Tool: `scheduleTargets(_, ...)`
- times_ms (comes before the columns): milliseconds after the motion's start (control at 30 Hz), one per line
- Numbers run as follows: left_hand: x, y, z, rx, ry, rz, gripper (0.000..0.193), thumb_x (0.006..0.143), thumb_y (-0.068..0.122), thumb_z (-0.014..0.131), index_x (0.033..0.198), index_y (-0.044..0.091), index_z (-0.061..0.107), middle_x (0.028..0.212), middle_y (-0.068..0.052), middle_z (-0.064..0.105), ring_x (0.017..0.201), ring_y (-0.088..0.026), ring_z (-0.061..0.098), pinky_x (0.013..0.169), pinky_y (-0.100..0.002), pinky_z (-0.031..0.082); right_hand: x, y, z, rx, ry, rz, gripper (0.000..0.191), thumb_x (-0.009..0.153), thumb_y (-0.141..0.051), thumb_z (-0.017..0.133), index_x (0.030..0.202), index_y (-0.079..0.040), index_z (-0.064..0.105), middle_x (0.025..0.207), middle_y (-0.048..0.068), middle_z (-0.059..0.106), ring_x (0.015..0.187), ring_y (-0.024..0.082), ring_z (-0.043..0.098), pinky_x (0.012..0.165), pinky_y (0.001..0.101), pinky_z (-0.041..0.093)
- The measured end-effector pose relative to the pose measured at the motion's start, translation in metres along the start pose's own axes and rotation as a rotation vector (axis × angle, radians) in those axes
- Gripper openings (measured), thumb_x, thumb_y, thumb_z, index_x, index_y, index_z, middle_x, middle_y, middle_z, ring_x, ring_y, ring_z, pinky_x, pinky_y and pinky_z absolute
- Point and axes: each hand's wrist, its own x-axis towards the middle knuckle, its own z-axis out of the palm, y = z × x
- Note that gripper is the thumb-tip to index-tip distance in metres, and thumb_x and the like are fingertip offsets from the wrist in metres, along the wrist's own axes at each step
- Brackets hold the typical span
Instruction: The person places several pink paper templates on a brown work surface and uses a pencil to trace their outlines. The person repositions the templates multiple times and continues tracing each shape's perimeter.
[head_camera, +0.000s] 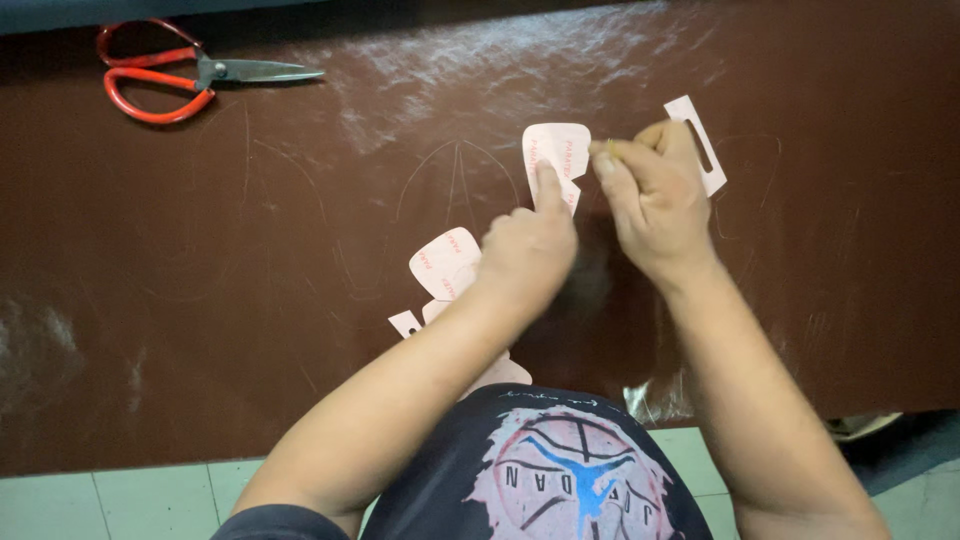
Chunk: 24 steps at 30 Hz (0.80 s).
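Observation:
My left hand (530, 245) presses its index finger down on a pale pink cardboard pattern piece (556, 150) lying on the dark brown leather sheet (250, 230). My right hand (650, 190) is just right of that piece, fingers pinched on a small thin marking tool near the piece's edge; the tool is mostly hidden. A long slotted pink pattern strip (697, 140) pokes out behind my right hand. Another rounded pink pattern piece (445, 262) lies by my left wrist, with smaller pink pieces (405, 322) partly under my forearm.
Red-handled scissors (180, 72) lie at the far left of the brown sheet. Faint traced outlines mark the leather around the middle. The sheet's near edge ends over a pale green tiled floor (130, 495).

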Motion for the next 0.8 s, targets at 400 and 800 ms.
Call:
scheduleTargets(400, 0.012, 0.007, 0.059, -0.228, -0.066, -0.094, 0.06, 0.098, 0.016, 0.051, 0.144, -0.014, 0.027, 0.087, -0.025, 0.071, 0.073, -0.04, 0.074, 0.06, -0.048, 0.061, 0.056, -0.031, 0.015, -0.097, -0.486, -0.162, 0.014, 0.097, -0.018, 0.065, 0.092, -0.007, 0.072, 0.088, 0.015, 0.071, 0.088, 0.039, 0.062, 0.079, 0.0501, 0.049)
scheduleTargets(800, 0.001, -0.002, 0.009, -0.376, -0.051, -0.108, 0.072, 0.098, 0.019, 0.052, 0.155, -0.014, 0.024, 0.093, -0.029, 0.069, 0.083, -0.046, 0.068, 0.075, -0.053, 0.057, 0.065, -0.022, 0.029, -0.177, -0.223, -0.385, 0.003, 0.098, -0.012, 0.073, 0.1, -0.01, 0.073, 0.095, 0.006, 0.072, 0.089, 0.029, 0.064, 0.088, 0.0434, 0.046)
